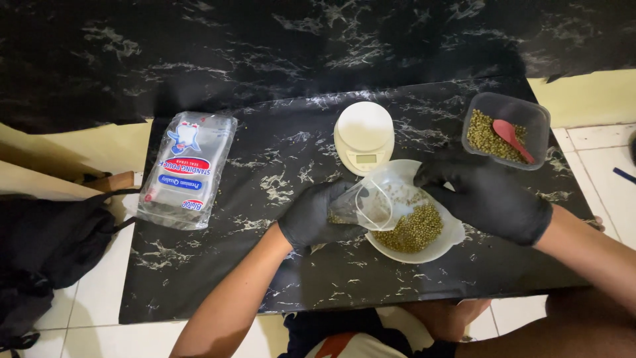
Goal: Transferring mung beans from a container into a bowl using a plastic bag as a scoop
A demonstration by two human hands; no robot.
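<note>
Between my two black-gloved hands, a small clear plastic pouch [371,202] hangs tilted over the white round bowl of green beans [424,232]. It looks like the filling step — beans going between bowl and pouch. My left hand [311,215] is closed around the pouch's lower end. My right hand [487,192] pinches its upper edge, fingers pressed together. Next I judge I need a steady mouth held wide — beyond my grip sits a white round scale [363,136].
</note>
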